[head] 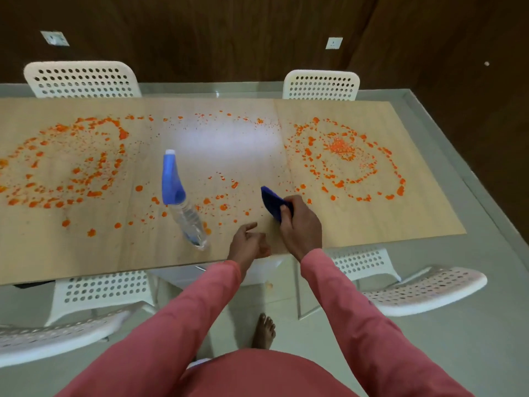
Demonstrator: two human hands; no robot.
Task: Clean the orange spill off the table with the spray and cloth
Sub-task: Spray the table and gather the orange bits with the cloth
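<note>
right grip (297, 222): clutches blue cloth (273, 203) on surface (372, 222) | left grip (247, 242): loose, holding nothing | spray bottle (183, 202): upright beside orange spill (71, 164)

Orange spill (340, 156) rings on pale wood table (386, 222); blue cloth (272, 203), blue-capped clear spray bottle (183, 202)

The desk (372, 224) and the orange spill (65, 167) run off our left edge; the right hand (300, 224) hides much of the cloth (270, 200); we cannot tell whether the left hand (247, 242) touches the desk; the spray bottle (183, 202) is blurred by motion; our sleeves (177, 316) leave the bottom edge.
</note>
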